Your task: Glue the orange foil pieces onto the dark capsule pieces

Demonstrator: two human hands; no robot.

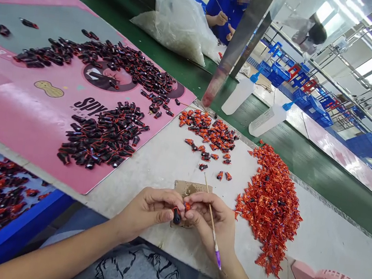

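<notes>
Left hand (150, 210) curled, pinching a glossy black capsule-shaped piece (177, 217) at lower centre of the frame; right hand (210, 221) pinching a crinkled orange foil scrap (187, 206) against it, a thin wooden stick (208, 188) with a purple tip lying along the palm. To the right, a loose heap of shiny red-orange foil scraps (269, 208) on a white tabletop (169, 164).

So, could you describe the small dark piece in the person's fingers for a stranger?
On the white work table, find the big red-orange foil heap. Left of it, the left hand and right hand meet above a cardboard scrap. The dark capsule at the left fingertips is the only one held, not lying in a pile.
</notes>
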